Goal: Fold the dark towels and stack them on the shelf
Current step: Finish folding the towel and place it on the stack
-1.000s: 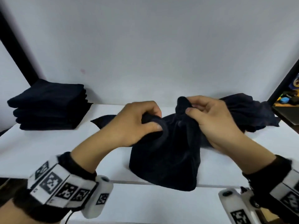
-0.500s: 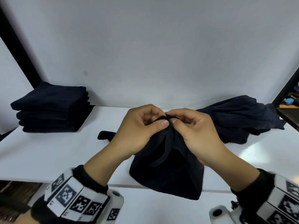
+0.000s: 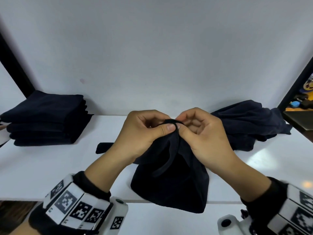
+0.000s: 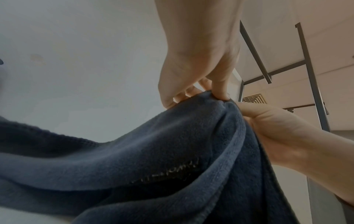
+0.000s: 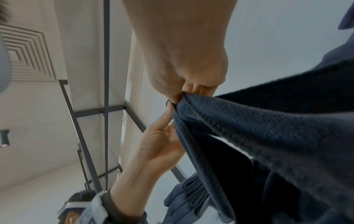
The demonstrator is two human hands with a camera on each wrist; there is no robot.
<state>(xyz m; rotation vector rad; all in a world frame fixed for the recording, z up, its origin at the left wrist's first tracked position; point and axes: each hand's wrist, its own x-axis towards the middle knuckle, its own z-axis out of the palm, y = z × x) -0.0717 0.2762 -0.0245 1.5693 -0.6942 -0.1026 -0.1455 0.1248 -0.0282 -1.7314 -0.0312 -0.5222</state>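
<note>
Now both hands meet: left hand [image 3: 145,133] and right hand [image 3: 205,133] pinch the dark towel's [image 3: 171,180] hem together at the top, cloth hanging below the grip, its bottom draping over the white shelf's [image 3: 50,175] front edge.

Plain pale wall [image 3: 152,56], black frame posts [image 3: 15,68], square ceiling vent [image 5: 25,56], cluttered side table [image 3: 301,116]
</note>
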